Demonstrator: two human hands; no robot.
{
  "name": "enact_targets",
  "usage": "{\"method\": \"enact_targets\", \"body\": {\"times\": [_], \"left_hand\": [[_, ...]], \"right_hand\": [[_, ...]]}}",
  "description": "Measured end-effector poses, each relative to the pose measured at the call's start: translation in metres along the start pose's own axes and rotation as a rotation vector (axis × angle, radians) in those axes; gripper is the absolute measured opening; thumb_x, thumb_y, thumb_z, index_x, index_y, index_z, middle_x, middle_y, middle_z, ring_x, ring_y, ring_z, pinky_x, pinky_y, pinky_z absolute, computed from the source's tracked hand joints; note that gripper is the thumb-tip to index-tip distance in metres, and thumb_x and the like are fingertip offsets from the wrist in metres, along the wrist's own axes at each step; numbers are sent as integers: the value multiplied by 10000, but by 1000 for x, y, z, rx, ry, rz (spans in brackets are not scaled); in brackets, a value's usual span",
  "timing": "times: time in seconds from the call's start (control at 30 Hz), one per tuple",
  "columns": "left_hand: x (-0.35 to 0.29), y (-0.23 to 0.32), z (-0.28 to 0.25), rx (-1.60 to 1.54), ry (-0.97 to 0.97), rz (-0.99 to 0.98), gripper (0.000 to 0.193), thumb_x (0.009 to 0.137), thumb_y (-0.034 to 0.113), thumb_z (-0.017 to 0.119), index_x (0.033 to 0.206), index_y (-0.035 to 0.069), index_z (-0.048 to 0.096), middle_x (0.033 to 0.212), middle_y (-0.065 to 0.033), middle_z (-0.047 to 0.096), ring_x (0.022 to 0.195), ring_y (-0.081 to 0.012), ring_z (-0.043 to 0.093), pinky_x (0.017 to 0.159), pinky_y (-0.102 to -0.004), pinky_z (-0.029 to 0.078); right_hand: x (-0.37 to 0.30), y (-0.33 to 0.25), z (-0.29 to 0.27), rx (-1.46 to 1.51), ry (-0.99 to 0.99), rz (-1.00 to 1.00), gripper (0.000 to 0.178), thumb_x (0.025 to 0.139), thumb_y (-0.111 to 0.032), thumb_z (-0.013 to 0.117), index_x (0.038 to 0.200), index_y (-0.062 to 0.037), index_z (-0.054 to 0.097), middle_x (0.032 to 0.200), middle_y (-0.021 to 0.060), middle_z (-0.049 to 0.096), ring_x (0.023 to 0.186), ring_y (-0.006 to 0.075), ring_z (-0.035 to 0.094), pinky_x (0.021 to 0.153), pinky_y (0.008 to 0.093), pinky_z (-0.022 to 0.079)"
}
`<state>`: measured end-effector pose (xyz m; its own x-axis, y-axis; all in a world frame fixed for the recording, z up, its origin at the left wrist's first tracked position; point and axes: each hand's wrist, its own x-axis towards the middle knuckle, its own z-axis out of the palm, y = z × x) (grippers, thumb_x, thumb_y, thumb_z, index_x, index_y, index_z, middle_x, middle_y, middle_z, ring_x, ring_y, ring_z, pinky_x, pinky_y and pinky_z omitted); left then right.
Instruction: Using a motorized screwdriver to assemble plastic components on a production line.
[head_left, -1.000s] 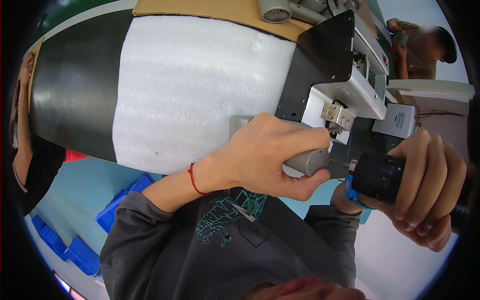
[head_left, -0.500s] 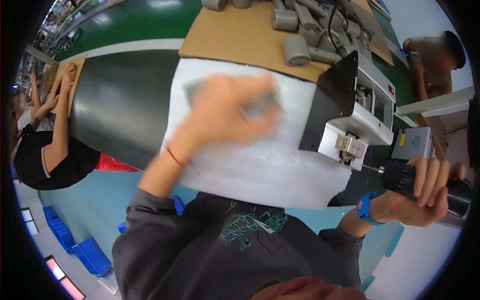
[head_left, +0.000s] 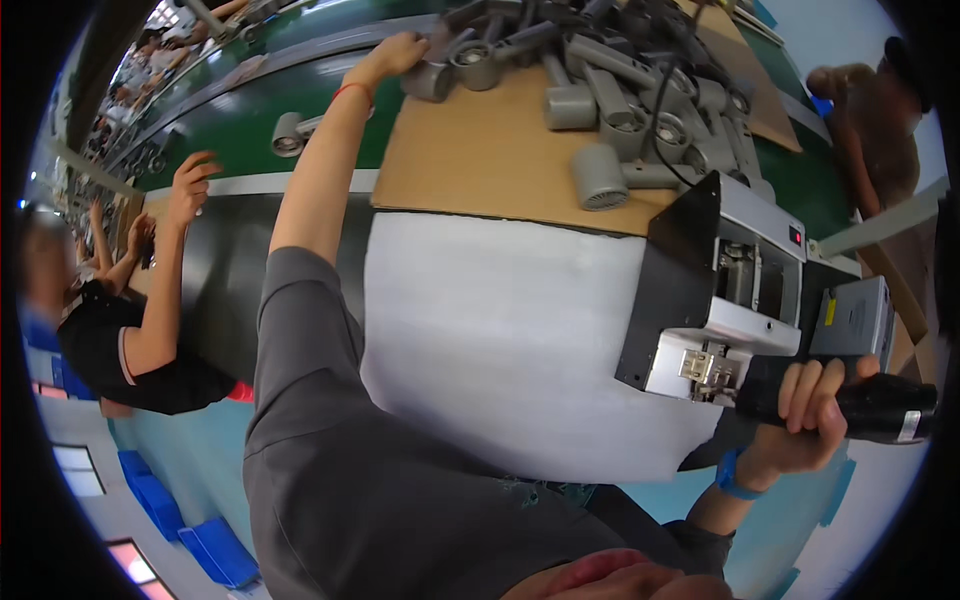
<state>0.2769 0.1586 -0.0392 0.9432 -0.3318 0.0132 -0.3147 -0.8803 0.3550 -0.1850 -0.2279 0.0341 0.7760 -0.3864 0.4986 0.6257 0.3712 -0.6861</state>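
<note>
My left arm stretches to the far side, where my left hand (head_left: 396, 54) has its fingers curled at a grey hair dryer (head_left: 430, 82) on the corner of the cardboard. Its fingertips are partly hidden. In my right hand (head_left: 812, 405) is a black electric screwdriver (head_left: 885, 408), gripped around its body. The screwdriver lies nearly level, its front end against the metal outlet of a screw feeder (head_left: 770, 225). Its bit is hidden there. More grey hair dryers (head_left: 600, 178) are heaped on the cardboard (head_left: 470, 165) beyond the white foam sheet (head_left: 500, 330).
A single grey hair dryer (head_left: 288, 135) lies on the green conveyor belt (head_left: 235, 150). A co-worker (head_left: 150, 340) sits at the left with an arm raised; another person (head_left: 880, 140) is at the far right. A grey box (head_left: 850, 315) stands behind the screwdriver. A black cable (head_left: 660, 110) crosses the heap.
My left hand has moved from over the foam sheet, where it held a blurred grey object, to the far cardboard corner. The screwdriver has come up to the feeder outlet. The view has shifted.
</note>
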Motion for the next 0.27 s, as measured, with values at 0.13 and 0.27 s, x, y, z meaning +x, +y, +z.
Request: {"method": "enact_targets", "body": {"times": [0.13, 0.27], "left_hand": [[35, -17, 18, 0, -40, 189, 365, 879, 235, 432, 1114, 13, 603, 1004, -118, 645, 876, -184, 595, 783, -349, 472], [59, -67, 16, -80, -116, 19, 412, 886, 329, 465, 1128, 20, 593, 1031, -126, 633, 875, -193, 606, 793, -330, 464]], "right_hand": [[5, 13, 4, -56, -55, 49, 417, 769, -45, 517, 1146, -70, 341, 578, 13, 409, 463, 112, 402, 415, 250, 353], [5, 13, 1, -101, -260, 76, 439, 765, 20, 568, 1132, -90, 354, 605, 45, 487, 487, 145, 445, 463, 290, 398]]}}
